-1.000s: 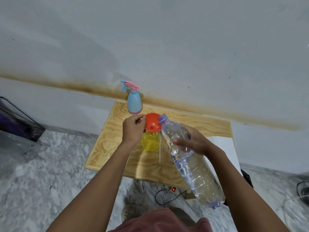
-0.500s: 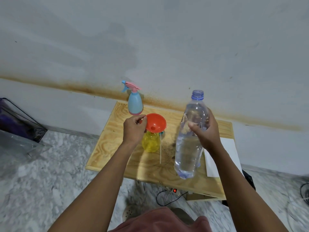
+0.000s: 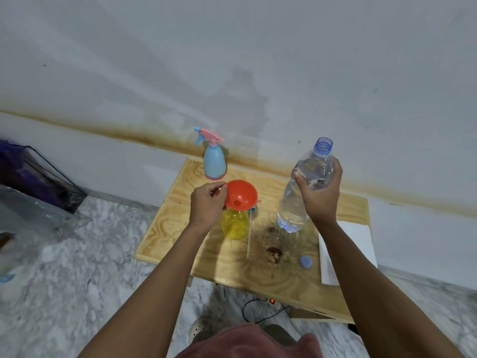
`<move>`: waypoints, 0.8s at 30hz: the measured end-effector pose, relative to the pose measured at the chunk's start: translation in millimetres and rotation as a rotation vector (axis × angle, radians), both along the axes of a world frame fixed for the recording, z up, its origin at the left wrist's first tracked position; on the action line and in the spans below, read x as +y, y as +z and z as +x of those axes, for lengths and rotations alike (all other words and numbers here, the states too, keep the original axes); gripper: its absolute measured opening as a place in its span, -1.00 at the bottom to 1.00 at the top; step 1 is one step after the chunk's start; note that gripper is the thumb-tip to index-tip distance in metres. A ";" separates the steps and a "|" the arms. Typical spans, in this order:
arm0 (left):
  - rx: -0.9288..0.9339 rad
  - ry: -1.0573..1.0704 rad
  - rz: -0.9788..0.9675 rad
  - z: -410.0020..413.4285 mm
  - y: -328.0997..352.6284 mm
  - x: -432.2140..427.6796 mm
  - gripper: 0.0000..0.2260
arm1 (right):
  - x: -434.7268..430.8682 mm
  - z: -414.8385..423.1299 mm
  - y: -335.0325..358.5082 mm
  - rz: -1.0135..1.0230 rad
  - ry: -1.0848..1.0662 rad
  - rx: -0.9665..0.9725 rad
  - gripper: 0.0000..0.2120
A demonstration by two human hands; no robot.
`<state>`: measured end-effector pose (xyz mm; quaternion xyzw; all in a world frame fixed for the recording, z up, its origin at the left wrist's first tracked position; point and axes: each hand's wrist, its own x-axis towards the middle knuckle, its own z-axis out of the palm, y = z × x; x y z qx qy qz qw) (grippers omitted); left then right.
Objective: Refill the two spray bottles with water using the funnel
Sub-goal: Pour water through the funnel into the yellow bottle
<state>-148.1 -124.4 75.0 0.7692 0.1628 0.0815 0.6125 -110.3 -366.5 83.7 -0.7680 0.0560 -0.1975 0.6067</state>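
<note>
An orange funnel [image 3: 241,194] sits in the neck of a yellow spray bottle [image 3: 234,225] on the wooden table [image 3: 284,275]. My left hand [image 3: 207,205] pinches the funnel's left rim. Its spray head with a long white tube [image 3: 249,233] lies just right of the yellow bottle. My right hand [image 3: 320,192] grips a clear, uncapped water bottle [image 3: 296,202], upright, its base at or just above the table to the right of the funnel. A blue spray bottle [image 3: 214,164] with a pink trigger head stands at the table's back edge.
A blue cap [image 3: 306,261] lies on the table near the front right. A white sheet [image 3: 346,251] covers the table's right side. A dark stain [image 3: 275,254] marks the wood. A clear box [image 3: 38,202] stands on the floor at left. Cables [image 3: 258,308] run under the table.
My right hand has swung the water bottle from tilted over the funnel to upright and carried it right and down toward the table. My left hand has stayed on the funnel.
</note>
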 end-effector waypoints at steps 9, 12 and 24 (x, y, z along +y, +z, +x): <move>-0.008 -0.002 0.010 0.8 -0.9 -0.5 -0.80 | -4.2 -0.9 -9.7 -0.010 -0.033 0.029 -0.21; -0.016 -0.009 0.015 0.8 -1.7 0.7 -0.80 | -6.6 -3.6 -11.1 -0.031 -0.048 0.049 -0.14; -0.036 -0.012 0.015 0.8 -5.6 1.7 -0.79 | 66.8 -71.3 -21.4 -0.036 -0.310 0.173 -0.45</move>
